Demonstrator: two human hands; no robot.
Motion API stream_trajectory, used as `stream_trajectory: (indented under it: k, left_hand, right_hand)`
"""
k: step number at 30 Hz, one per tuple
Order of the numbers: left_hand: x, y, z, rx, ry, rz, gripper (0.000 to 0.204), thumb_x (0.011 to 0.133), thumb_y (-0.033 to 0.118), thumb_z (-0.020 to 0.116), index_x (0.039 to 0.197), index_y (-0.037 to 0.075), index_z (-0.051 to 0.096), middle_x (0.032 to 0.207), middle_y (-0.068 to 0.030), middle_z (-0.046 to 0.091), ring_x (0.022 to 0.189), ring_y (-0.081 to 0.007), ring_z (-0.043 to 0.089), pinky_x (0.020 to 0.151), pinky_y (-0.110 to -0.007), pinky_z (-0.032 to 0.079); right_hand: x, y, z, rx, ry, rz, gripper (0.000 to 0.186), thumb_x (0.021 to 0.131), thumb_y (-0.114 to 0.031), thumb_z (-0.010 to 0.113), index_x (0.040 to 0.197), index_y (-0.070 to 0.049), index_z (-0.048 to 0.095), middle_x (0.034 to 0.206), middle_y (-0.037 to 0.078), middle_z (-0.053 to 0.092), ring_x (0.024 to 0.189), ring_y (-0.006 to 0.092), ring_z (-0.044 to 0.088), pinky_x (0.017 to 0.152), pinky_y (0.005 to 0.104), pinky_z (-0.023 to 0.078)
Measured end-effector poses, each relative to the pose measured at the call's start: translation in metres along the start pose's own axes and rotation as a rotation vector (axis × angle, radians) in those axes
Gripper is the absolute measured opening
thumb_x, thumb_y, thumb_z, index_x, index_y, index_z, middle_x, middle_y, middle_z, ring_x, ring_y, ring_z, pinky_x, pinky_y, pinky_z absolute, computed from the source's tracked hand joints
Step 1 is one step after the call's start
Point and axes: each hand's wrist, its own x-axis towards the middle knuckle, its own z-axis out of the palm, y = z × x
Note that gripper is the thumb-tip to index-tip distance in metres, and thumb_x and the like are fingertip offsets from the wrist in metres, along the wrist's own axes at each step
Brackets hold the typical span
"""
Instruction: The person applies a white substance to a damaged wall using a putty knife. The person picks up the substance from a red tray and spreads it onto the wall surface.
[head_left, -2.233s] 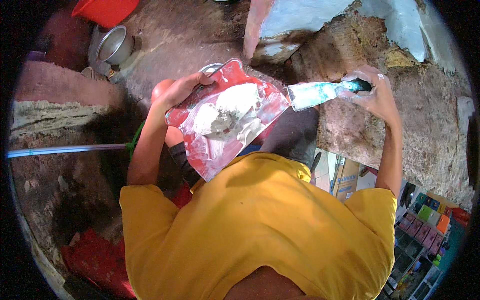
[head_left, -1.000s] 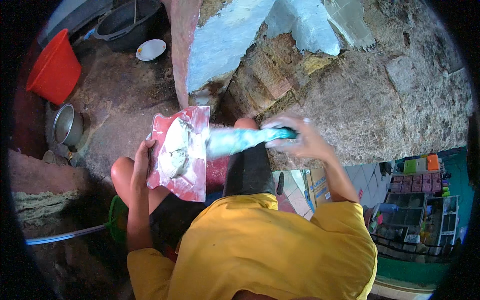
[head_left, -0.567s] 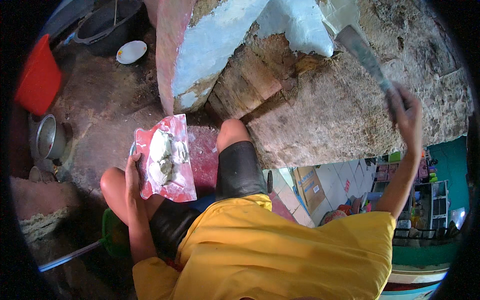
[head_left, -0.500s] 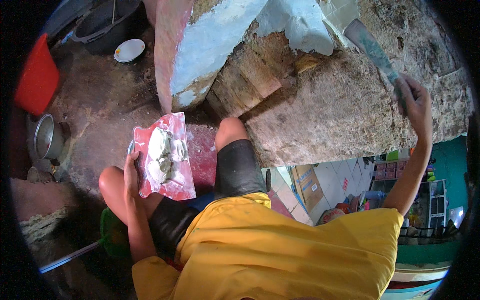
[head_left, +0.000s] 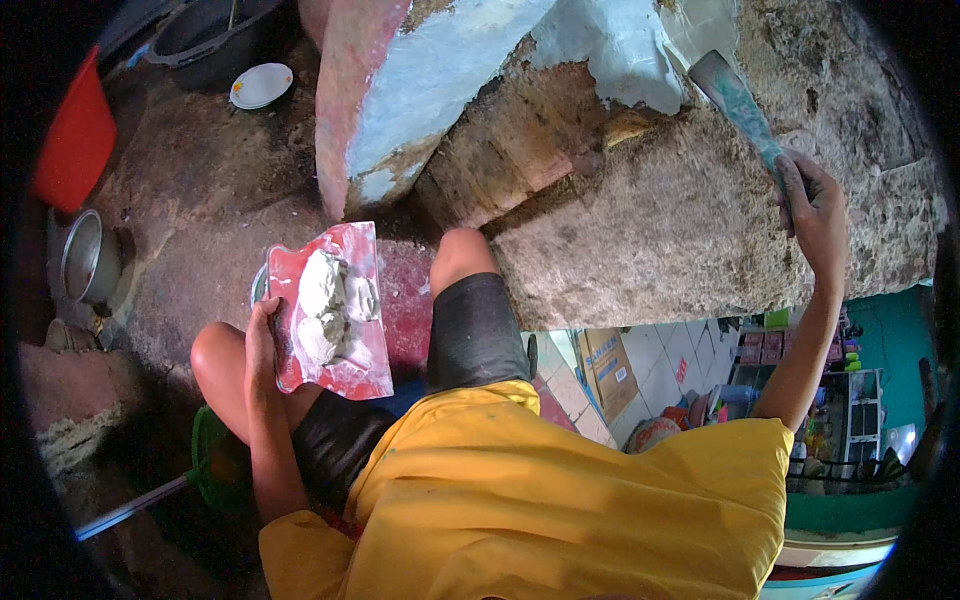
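Observation:
My left hand grips a red board that carries lumps of white paste over my lap. In my right hand, raised at the upper right, is a putty knife with a blue-green stained blade. The blade's tip lies at or very close to the rough concrete wall, beside a pale, flaking painted patch; whether it touches is hard to tell.
A red bucket, dark tub, white plate and metal pot sit at left, with a green object on a pole below. A pink-and-blue pillar stands ahead; cardboard and shelving are at lower right.
My right hand has swung from beside the board up and rightward to the wall with the knife. The board sits farther left and lower in view, and the camera's view has shifted.

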Motion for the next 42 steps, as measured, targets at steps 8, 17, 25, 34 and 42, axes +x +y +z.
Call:
stream_trajectory:
  k: [8, 17, 25, 34, 42]
  left_hand:
    - [0.000, -0.003, 0.004, -0.099, -0.092, -0.065, 0.043, 0.085, 0.024, 0.045, 0.120, -0.001, 0.050, 0.102, -0.0094, 0.061, 0.085, -0.0199, 0.061, 0.081, -0.032, 0.048]
    - [0.010, -0.012, -0.008, -0.167, -0.193, -0.050, 0.042, 0.085, 0.023, 0.044, 0.119, -0.001, 0.049, 0.101, -0.0098, 0.061, 0.085, -0.0200, 0.061, 0.081, -0.033, 0.048]
    - [0.006, -0.011, -0.011, -0.095, -0.159, -0.021, 0.041, 0.085, 0.024, 0.044, 0.117, -0.001, 0.050, 0.099, -0.0097, 0.061, 0.083, -0.0201, 0.061, 0.081, -0.032, 0.048]
    - [-0.003, -0.008, -0.001, -0.152, -0.207, -0.033, 0.044, 0.085, 0.023, 0.045, 0.122, -0.001, 0.048, 0.103, -0.0098, 0.061, 0.086, -0.0200, 0.061, 0.083, -0.033, 0.048]
    - [0.005, -0.010, -0.012, -0.074, -0.192, 0.043, 0.044, 0.085, 0.022, 0.045, 0.122, -0.001, 0.048, 0.104, -0.0098, 0.061, 0.087, -0.0195, 0.061, 0.083, -0.032, 0.048]
  right_hand:
    - [0.000, 0.004, 0.007, -0.014, -0.019, -0.023, 0.029, 0.094, -0.023, 0.052, 0.109, -0.001, 0.062, 0.061, 0.001, 0.053, 0.046, 0.0057, 0.045, 0.042, 0.0237, 0.035]
    - [0.003, 0.017, 0.014, -0.163, 0.111, -0.155, 0.029, 0.093, -0.023, 0.053, 0.109, -0.001, 0.063, 0.059, 0.002, 0.053, 0.046, 0.0068, 0.045, 0.043, 0.0249, 0.036]
    - [-0.011, 0.018, 0.008, -0.061, 0.125, -0.006, 0.029, 0.093, -0.023, 0.054, 0.109, -0.001, 0.063, 0.059, 0.002, 0.052, 0.047, 0.0069, 0.046, 0.045, 0.0255, 0.036]
    - [-0.014, -0.003, 0.029, -0.231, 0.217, -0.158, 0.027, 0.091, -0.022, 0.055, 0.111, -0.005, 0.063, 0.071, 0.012, 0.063, 0.058, 0.0164, 0.059, 0.059, 0.0308, 0.047]
    - [-0.026, 0.001, 0.045, -0.044, 0.233, -0.026, 0.025, 0.092, -0.016, 0.053, 0.113, -0.006, 0.060, 0.076, 0.012, 0.064, 0.062, 0.0156, 0.061, 0.059, 0.0291, 0.047]
